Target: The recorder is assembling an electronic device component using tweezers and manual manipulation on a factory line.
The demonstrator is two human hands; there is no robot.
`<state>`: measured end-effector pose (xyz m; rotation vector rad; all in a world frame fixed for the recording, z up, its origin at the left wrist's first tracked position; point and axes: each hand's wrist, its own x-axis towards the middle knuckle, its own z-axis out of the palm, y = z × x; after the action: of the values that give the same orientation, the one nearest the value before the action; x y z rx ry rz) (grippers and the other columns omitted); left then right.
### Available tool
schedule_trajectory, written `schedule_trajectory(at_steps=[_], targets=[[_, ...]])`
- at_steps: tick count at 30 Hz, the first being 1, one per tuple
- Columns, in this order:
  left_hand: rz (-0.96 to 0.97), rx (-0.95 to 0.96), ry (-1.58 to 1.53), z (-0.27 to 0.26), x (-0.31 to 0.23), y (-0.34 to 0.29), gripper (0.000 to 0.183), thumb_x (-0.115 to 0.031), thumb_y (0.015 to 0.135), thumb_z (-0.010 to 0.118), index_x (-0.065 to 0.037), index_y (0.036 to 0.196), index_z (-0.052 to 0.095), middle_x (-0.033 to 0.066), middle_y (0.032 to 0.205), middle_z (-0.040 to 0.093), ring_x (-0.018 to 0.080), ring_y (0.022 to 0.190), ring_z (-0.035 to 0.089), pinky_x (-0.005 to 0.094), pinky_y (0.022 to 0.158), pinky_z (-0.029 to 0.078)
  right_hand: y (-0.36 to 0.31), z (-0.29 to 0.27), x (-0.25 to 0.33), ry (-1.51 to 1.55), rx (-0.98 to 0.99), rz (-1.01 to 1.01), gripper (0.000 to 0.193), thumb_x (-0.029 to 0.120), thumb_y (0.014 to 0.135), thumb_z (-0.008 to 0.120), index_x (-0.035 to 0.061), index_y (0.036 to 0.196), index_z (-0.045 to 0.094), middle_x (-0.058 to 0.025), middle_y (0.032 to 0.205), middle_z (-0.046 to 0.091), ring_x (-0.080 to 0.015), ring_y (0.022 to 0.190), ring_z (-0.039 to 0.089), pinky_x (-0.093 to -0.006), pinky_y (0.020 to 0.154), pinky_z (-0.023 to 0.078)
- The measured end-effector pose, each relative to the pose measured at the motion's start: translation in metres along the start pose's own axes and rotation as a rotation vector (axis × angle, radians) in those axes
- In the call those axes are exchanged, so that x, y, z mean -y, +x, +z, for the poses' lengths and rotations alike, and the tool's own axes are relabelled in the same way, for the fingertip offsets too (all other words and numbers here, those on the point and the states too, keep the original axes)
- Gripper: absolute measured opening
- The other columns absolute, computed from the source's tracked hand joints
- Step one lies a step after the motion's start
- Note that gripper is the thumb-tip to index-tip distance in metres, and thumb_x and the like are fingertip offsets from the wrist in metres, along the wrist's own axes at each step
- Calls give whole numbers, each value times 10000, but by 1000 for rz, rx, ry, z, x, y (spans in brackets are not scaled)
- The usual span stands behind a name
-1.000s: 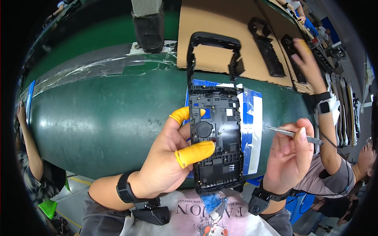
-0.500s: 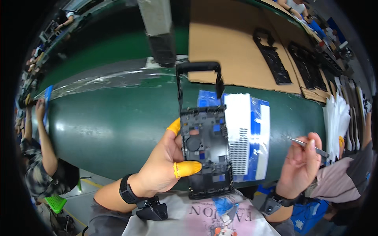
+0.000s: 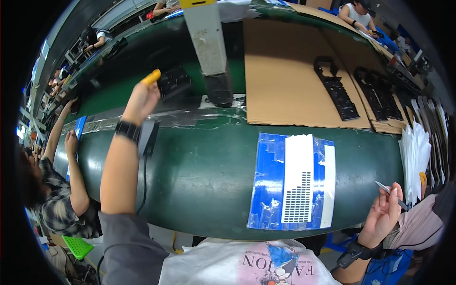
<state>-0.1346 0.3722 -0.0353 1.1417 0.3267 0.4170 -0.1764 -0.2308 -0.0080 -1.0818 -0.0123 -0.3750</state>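
Observation:
My left hand [image 3: 145,99], wearing yellow finger cots, reaches far out to the left over the back green strip. It is closed at the near edge of a black plastic frame [image 3: 175,83], which looks foreshortened and slightly blurred; the fingers' contact is partly hidden. At the right, my right hand [image 3: 381,213] pinches metal tweezers [image 3: 401,203], their tip pointing up and left. Between my arms lies a blue board [image 3: 268,183] bearing a white sheet [image 3: 298,156] with rows of small black stickers.
Cardboard [image 3: 280,76] at the back right carries several black plastic frames [image 3: 338,90]. A grey post [image 3: 206,42] rises beyond the green work surface [image 3: 199,180]. White sheets [image 3: 415,156] stand at the right edge. A co-worker's arm [image 3: 76,171] is at the left.
My left hand has carried the black frame from in front of me to the far left. The sticker sheet now shows fully. My right hand keeps the tweezers; the view has shifted.

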Motion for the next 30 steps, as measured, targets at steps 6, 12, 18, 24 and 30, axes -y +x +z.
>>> schedule_trajectory(at_steps=[6, 12, 18, 24, 30], targets=[[271, 67, 756, 112, 4, -38, 258, -95, 775, 503, 22, 1005, 491, 88, 875, 546, 146, 782, 523, 252, 707, 421, -16, -22, 12, -54, -97, -97, 163, 73, 820, 474, -42, 934, 494, -151, 740, 571, -59, 499, 406, -151, 447, 324], [-17, 1183, 908, 264, 19, -120, 188, -120, 753, 557, 2, 896, 546, 49, 787, 562, 132, 746, 530, 255, 693, 427, -16, -55, 7, -70, -157, 69, 150, 59, 795, 512, -29, 916, 502, -149, 734, 576, -70, 504, 471, -147, 419, 344], [246, 517, 1218, 400, 151, -28, 286, -250, 735, 533, 29, 711, 594, 186, 684, 576, 271, 636, 563, 352, 544, 414, -36, -15, 2, -84, 148, 222, 141, 29, 772, 523, -48, 890, 522, -174, 839, 574, -124, 604, 536, -206, 520, 446], [271, 446, 1038, 434, 195, -9, 312, -225, 667, 570, 64, 783, 586, 239, 817, 571, 302, 743, 581, 342, 650, 462, -49, -34, 16, -191, 99, 205, 165, -7, 752, 531, -61, 907, 513, -200, 921, 553, -166, 729, 577, -248, 634, 490], [-216, 482, 228, 371, 112, -60, 201, -79, 812, 431, 36, 943, 531, 94, 840, 570, 163, 758, 573, 247, 690, 482, -46, -16, -10, -117, 135, 380, 137, 7, 747, 548, -66, 861, 524, -166, 843, 578, -133, 660, 559, -217, 579, 466]])
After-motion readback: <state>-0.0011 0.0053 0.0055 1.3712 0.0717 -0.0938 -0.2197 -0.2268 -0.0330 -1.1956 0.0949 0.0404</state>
